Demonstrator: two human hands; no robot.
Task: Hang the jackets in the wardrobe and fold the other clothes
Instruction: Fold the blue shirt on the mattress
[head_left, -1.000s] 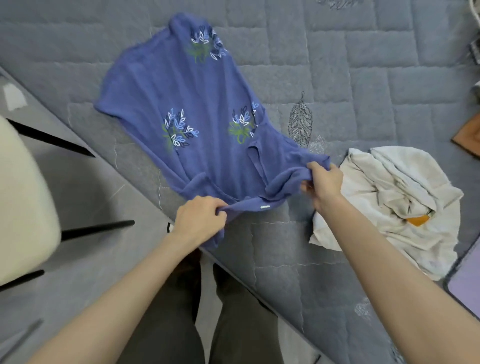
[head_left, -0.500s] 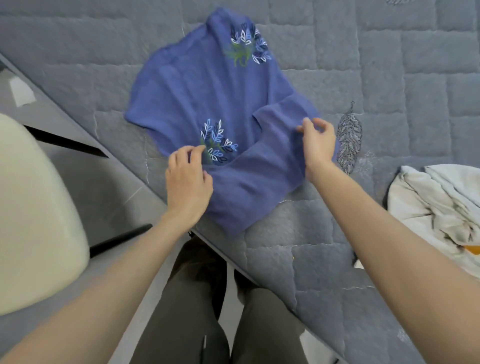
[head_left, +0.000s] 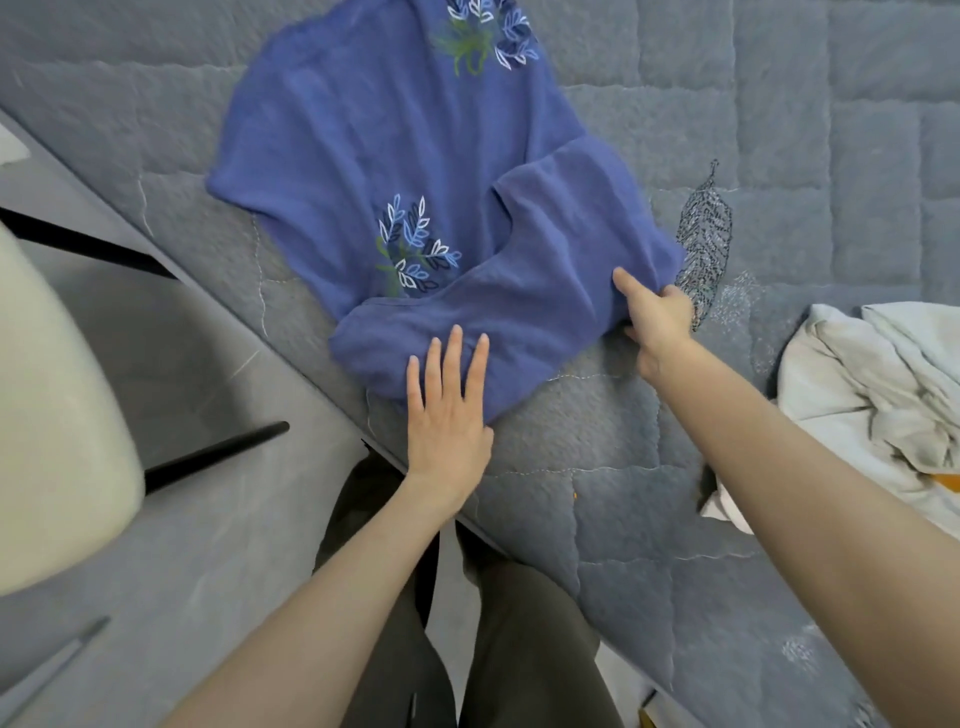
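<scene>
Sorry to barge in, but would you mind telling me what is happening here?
A person is folding a blue top on a grey quilted bed. Its near part is already turned over onto the rest. The left hand presses flat on that fold, while the right hand pinches its right edge. A crumpled pale garment lies to the right, untouched.

A grey quilted bed (head_left: 779, 104) carries a blue shirt (head_left: 363, 156) and crumpled pale clothes (head_left: 857, 374).

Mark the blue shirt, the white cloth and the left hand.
blue shirt (head_left: 363, 130): head view, flat unfolded part.
white cloth (head_left: 857, 374): head view, crumpled middle.
left hand (head_left: 447, 415): head view, back of hand.
</scene>
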